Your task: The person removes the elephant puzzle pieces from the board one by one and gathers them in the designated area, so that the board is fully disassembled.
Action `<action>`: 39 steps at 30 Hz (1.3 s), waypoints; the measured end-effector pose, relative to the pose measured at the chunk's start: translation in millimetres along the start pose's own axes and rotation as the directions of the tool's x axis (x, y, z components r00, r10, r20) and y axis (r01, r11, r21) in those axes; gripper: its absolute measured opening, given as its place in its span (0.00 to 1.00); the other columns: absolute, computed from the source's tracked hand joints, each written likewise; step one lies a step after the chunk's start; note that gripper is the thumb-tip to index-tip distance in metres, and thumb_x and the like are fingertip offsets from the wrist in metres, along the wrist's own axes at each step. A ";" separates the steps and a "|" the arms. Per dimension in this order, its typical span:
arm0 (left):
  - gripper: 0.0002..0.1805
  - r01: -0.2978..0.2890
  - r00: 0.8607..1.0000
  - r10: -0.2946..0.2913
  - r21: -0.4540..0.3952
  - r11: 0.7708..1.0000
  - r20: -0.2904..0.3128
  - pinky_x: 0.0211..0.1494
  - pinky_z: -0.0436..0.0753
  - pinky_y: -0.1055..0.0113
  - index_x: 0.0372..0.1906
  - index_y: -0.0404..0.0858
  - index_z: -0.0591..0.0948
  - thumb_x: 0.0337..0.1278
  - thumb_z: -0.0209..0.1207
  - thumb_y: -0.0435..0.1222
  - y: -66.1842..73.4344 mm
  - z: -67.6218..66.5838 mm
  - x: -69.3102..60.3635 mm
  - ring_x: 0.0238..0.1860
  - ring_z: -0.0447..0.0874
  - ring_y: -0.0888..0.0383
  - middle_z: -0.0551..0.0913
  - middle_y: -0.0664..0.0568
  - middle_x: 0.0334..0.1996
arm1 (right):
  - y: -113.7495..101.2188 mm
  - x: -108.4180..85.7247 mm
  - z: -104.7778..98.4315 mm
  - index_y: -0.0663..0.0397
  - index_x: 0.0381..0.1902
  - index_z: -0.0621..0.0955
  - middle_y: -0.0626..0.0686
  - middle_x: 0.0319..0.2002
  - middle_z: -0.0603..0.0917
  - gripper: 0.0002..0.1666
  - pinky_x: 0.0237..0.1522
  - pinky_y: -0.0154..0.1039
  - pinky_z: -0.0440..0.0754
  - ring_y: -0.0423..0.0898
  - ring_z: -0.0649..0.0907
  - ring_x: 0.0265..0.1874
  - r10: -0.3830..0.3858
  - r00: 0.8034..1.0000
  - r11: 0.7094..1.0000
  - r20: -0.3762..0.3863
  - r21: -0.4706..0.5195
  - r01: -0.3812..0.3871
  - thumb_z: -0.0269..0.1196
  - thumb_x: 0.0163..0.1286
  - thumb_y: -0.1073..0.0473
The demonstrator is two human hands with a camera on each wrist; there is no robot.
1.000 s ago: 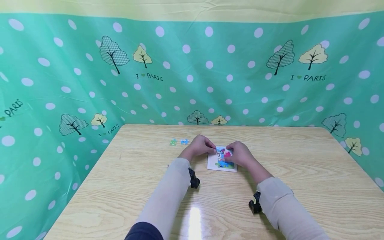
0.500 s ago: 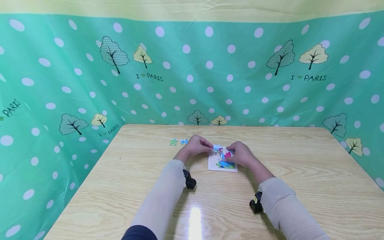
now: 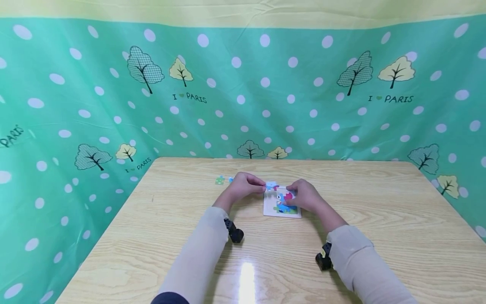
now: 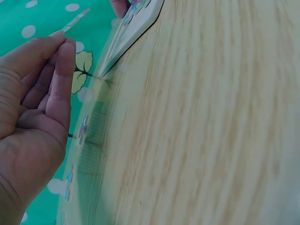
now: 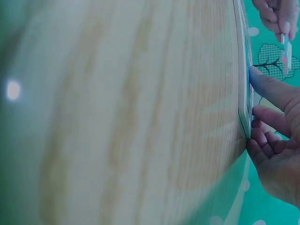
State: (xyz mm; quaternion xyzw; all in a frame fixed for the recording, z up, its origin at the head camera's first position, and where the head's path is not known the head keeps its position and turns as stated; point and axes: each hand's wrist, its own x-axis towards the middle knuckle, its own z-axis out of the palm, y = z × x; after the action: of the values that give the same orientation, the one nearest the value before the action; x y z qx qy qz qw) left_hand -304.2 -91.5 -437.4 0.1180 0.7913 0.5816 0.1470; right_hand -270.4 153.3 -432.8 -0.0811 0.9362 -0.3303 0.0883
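Pale wood-grain table (image 3: 288, 253) fills the lower part of the head view, with a streak of reflected light (image 3: 247, 283) near its front. Closest to the person are the left sleeve (image 3: 195, 259) and the right sleeve (image 3: 366, 257), both light-coloured, with a black camera at each wrist.

Beyond them lies a white puzzle board (image 3: 269, 207), flat on the table, with a colourful picture over its right side. The right hand (image 3: 306, 196), at three o'clock from the board, grips it, thumb on the picture and other fingers at the edge. The left hand (image 3: 244, 185), at ten o'clock, pinches a puzzle piece (image 3: 271, 185) between thumb and forefinger. That piece is raised apart from the board; seen from the head, it overlaps the corner toward eleven o'clock.

Farther off, between nine and ten o'clock from the board, a green piece (image 3: 220, 180) lies on the table. Just beside it, at three o'clock, is a blue piece (image 3: 230, 179), mostly hidden by the left hand.

Behind everything hangs a green cloth (image 3: 220, 93) with white dots, printed trees and PARIS lettering, topped at twelve o'clock by a yellowish band (image 3: 152, 10).
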 end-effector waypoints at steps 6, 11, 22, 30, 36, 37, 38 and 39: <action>0.09 -0.001 1.000 0.001 0.007 1.000 -0.017 0.53 0.86 0.63 0.45 0.38 0.91 0.59 0.73 0.31 -1.6 -7.1 -3.7 0.42 0.91 0.55 0.91 0.50 0.41 | 0.2 -0.4 0.1 0.67 0.64 0.80 0.66 0.61 0.78 0.32 0.67 0.58 0.74 0.63 0.76 0.62 -0.004 1.000 1.000 -0.004 0.004 0.004 0.75 0.65 0.59; 0.09 -0.007 1.000 0.008 0.033 0.999 -0.027 0.53 0.86 0.62 0.45 0.39 0.91 0.59 0.73 0.32 -1.2 -13.7 -9.9 0.43 0.91 0.55 0.91 0.50 0.41 | 0.9 0.3 0.0 0.67 0.63 0.80 0.66 0.61 0.78 0.32 0.67 0.58 0.74 0.63 0.77 0.62 -0.005 1.000 1.000 -0.004 -0.002 0.004 0.75 0.65 0.58; 0.09 -0.024 0.999 0.025 0.022 0.999 -0.047 0.53 0.86 0.62 0.44 0.36 0.90 0.58 0.73 0.31 -4.3 -30.0 -22.9 0.42 0.91 0.55 0.91 0.48 0.41 | 0.0 -1.0 0.4 0.66 0.64 0.80 0.65 0.61 0.78 0.32 0.67 0.58 0.74 0.62 0.77 0.62 0.013 1.000 1.000 -0.009 0.002 -0.013 0.75 0.65 0.59; 0.08 -0.016 0.998 0.017 0.022 1.000 -0.058 0.52 0.86 0.61 0.43 0.36 0.91 0.58 0.73 0.31 -10.6 -44.9 -33.5 0.42 0.90 0.55 0.90 0.48 0.40 | 0.6 -2.5 -0.9 0.68 0.64 0.80 0.65 0.59 0.78 0.33 0.66 0.57 0.75 0.62 0.77 0.60 -0.016 1.000 1.000 -0.001 0.012 0.016 0.76 0.64 0.59; 0.08 0.010 0.998 -0.008 0.021 1.000 -0.059 0.53 0.86 0.61 0.43 0.37 0.90 0.59 0.73 0.32 -17.5 -57.5 -40.8 0.43 0.90 0.54 0.90 0.49 0.40 | 6.0 -3.8 -6.4 0.70 0.66 0.77 0.67 0.61 0.77 0.38 0.69 0.58 0.72 0.63 0.75 0.62 -0.073 0.996 0.997 0.058 0.018 0.072 0.78 0.61 0.61; 0.08 0.012 0.998 -0.011 0.019 1.000 -0.060 0.53 0.86 0.61 0.43 0.37 0.90 0.59 0.73 0.32 -18.8 -59.4 -41.9 0.43 0.90 0.55 0.90 0.49 0.40 | 6.5 -3.8 -7.1 0.70 0.66 0.77 0.67 0.62 0.76 0.38 0.70 0.58 0.71 0.64 0.75 0.63 -0.077 0.995 0.997 0.066 0.022 0.076 0.78 0.61 0.62; 0.08 0.011 0.998 -0.010 0.019 1.000 -0.061 0.53 0.86 0.62 0.43 0.36 0.90 0.59 0.73 0.32 -19.8 -61.1 -43.1 0.43 0.90 0.55 0.90 0.49 0.40 | 6.8 -3.6 -7.2 0.70 0.66 0.77 0.67 0.63 0.76 0.38 0.71 0.58 0.70 0.64 0.74 0.65 -0.072 0.995 0.997 0.073 0.031 0.070 0.77 0.61 0.62; 0.08 0.010 0.998 -0.009 0.024 1.000 -0.064 0.53 0.86 0.62 0.44 0.36 0.90 0.59 0.73 0.32 -21.0 -63.0 -43.8 0.43 0.90 0.55 0.90 0.49 0.41 | 7.0 -3.7 -7.7 0.70 0.67 0.77 0.67 0.64 0.75 0.38 0.71 0.58 0.69 0.64 0.74 0.65 -0.074 0.994 0.997 0.078 0.032 0.072 0.77 0.61 0.62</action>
State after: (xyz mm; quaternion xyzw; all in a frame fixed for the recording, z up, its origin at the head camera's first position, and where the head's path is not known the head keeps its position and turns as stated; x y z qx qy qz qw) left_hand -287.1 -169.2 -435.7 0.0973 0.8032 0.5747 0.1227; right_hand -269.1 164.1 -431.0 -0.1269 0.9235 -0.3434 0.1144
